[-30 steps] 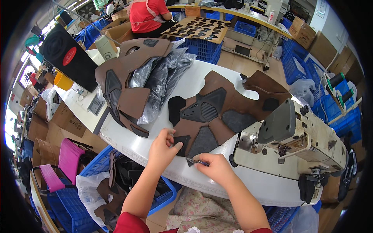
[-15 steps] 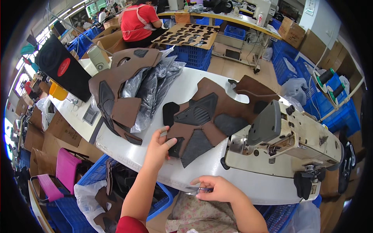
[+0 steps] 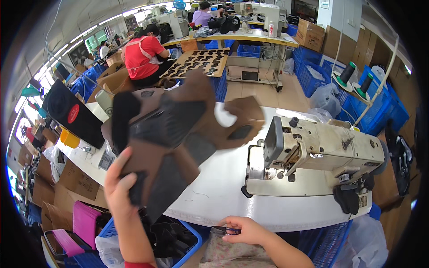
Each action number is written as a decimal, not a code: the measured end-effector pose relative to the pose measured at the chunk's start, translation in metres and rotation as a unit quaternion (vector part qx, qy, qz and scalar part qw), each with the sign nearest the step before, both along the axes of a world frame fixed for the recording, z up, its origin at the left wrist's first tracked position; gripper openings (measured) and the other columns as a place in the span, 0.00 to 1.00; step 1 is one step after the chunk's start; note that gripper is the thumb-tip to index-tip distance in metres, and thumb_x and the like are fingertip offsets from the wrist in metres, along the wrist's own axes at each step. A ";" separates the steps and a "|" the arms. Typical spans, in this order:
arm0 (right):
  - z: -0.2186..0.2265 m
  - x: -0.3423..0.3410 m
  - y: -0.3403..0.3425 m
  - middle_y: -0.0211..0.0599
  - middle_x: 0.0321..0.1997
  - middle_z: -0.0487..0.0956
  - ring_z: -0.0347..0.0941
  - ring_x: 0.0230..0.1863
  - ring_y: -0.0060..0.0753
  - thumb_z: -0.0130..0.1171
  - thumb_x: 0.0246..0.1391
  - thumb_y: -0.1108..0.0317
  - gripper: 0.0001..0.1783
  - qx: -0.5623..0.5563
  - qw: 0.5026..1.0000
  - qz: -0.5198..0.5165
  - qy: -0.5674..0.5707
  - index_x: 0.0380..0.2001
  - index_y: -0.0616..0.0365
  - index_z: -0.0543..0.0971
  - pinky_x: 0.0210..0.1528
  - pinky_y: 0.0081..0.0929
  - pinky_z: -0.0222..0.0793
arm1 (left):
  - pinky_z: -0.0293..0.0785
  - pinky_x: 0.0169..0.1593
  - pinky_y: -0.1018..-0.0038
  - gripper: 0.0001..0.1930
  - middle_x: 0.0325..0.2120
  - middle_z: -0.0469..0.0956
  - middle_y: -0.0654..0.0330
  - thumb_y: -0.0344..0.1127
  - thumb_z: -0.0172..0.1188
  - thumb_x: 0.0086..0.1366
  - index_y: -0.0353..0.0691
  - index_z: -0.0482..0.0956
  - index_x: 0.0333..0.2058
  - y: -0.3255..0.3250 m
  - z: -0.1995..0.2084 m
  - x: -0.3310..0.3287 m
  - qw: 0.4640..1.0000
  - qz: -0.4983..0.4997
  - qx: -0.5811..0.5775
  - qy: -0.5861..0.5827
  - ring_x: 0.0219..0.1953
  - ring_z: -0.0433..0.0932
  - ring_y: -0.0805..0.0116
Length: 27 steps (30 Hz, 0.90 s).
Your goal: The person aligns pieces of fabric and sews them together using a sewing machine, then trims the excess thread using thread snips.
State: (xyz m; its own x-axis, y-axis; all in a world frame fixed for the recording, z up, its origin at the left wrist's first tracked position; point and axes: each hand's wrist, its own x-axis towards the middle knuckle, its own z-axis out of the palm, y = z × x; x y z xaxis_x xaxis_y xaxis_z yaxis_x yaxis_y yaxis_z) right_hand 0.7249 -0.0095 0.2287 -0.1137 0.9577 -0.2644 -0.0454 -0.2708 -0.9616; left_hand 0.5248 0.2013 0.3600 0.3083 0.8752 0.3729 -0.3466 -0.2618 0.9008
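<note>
My left hand point(image 3: 119, 192) grips the near left edge of a flat brown and black shoe upper point(image 3: 154, 167), thumb and fingers closed on it. The upper is lifted off the white table point(image 3: 214, 196), tilted and blurred by motion. It hides most of what lies behind it, including the other brown pieces. Near the table's front edge, my right hand point(image 3: 250, 230) is closed around small thread snips point(image 3: 232, 231), whose dark pointed blade sticks out to the left. The snips are apart from the upper.
A cream sewing machine point(image 3: 326, 147) stands on the table's right side, with dark thread spools point(image 3: 346, 73) behind it. A black cylinder-like stand point(image 3: 73, 114) rises at left. Below the front edge sits a blue basket point(image 3: 190, 228) of dark pieces. A person in red point(image 3: 140, 58) sits behind.
My left hand has raised the shoe upper off the table and carried it to the left, away from the sewing machine. My right hand keeps the snips near the table's edge. The view has shifted.
</note>
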 end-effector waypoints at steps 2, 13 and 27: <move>-0.003 -0.003 -0.004 0.20 0.28 0.68 0.64 0.32 0.13 0.65 0.50 0.71 0.23 0.012 1.000 0.007 0.028 0.51 0.58 0.74 0.37 0.14 0.62 | 0.70 0.58 0.66 0.31 0.50 0.72 0.42 0.27 0.50 0.48 0.23 0.67 0.55 -0.017 -0.003 -0.040 0.997 0.046 -0.037 -0.055 0.52 0.75 0.55; -0.041 -0.051 0.005 0.38 0.63 0.66 0.75 0.53 0.42 0.53 0.55 0.77 0.19 -0.102 0.894 -0.115 0.422 0.51 0.62 0.68 0.21 0.14 0.60 | 0.63 0.62 0.62 0.34 0.56 0.68 0.45 0.34 0.50 0.54 0.32 0.60 0.62 -0.103 -0.084 -0.189 0.956 0.161 -0.215 -0.118 0.56 0.71 0.51; -0.044 -0.093 0.032 0.34 0.38 0.78 0.76 0.39 0.23 0.63 0.53 0.65 0.27 -0.106 0.962 -0.084 0.237 0.54 0.64 0.71 0.26 0.15 0.66 | 0.74 0.48 0.71 0.31 0.39 0.78 0.52 0.28 0.55 0.51 0.34 0.67 0.57 -0.160 -0.121 -0.205 0.914 0.162 -0.314 0.198 0.42 0.77 0.63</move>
